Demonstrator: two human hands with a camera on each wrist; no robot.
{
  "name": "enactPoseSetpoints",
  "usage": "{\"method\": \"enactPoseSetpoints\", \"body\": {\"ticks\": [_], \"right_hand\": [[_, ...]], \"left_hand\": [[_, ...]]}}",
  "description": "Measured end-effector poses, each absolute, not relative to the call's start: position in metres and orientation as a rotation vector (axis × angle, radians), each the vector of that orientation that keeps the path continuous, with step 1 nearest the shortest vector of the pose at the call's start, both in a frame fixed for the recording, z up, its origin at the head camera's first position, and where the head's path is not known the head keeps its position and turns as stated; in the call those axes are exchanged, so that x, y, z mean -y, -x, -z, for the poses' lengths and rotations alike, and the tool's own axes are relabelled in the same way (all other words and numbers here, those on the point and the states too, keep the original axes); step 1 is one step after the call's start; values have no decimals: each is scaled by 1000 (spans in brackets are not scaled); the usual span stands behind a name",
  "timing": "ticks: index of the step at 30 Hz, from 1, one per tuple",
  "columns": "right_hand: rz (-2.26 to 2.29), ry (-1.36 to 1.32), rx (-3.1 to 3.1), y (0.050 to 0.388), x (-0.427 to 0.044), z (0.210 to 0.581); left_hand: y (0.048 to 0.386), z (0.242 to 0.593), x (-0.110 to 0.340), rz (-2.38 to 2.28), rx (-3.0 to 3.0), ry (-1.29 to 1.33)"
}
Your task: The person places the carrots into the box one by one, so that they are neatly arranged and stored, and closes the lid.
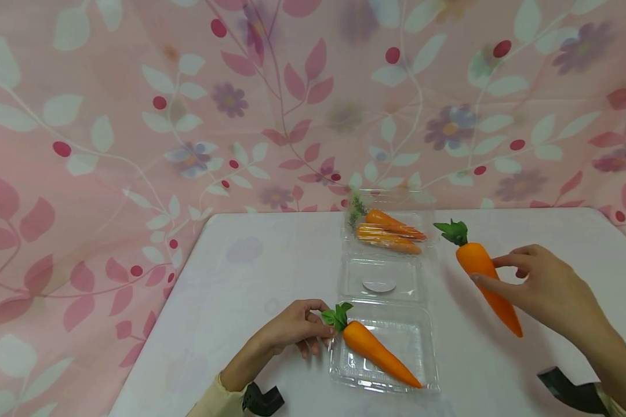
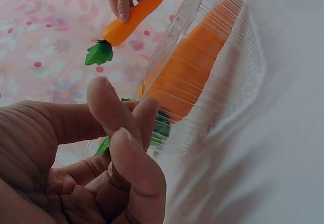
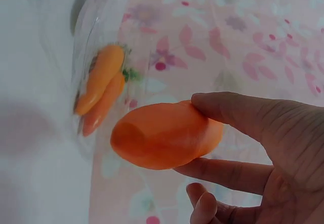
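An orange carrot with green leaves [image 1: 378,350] lies slantwise in the front clear plastic container [image 1: 428,324], its tip over the front wall. My left hand [image 1: 299,327] is at that container's left edge, thumb and forefinger gripping the rim beside the leaves; the left wrist view shows its other fingers [image 2: 136,153] curled and partly covering the contact. Off to the right, my right hand [image 1: 548,289] pinches a second leafy carrot [image 1: 480,260] above the table, tip down toward the front. The right wrist view shows this carrot [image 3: 162,135] between thumb and fingers.
Behind the open container's lid [image 1: 349,272], a closed clear container [image 1: 428,223] holds two carrots [image 1: 391,223] and feathery greens [image 1: 356,209]. The white table [image 1: 240,278] meets a pink floral cloth [image 1: 292,116] at its back edge.
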State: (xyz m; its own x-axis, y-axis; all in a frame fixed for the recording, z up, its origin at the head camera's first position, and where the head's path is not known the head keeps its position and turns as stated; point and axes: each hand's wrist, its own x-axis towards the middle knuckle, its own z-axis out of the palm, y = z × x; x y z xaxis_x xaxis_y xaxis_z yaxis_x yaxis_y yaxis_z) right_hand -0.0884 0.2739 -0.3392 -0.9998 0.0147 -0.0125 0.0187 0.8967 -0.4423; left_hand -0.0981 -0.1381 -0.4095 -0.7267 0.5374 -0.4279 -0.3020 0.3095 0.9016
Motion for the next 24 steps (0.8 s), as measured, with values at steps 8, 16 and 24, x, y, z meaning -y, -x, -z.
{"method": "enactPoseSetpoints", "body": {"ticks": [8, 16, 24], "right_hand": [[770, 113, -2990, 85, -246, 334], [797, 175, -2948, 81, -216, 333], [796, 299, -2953, 79, -192, 335]], "left_hand": [[98, 409, 138, -1505, -1859, -204], [98, 408, 138, -1502, -1862, -199], [98, 409, 137, -1503, -1851, -204]]}}
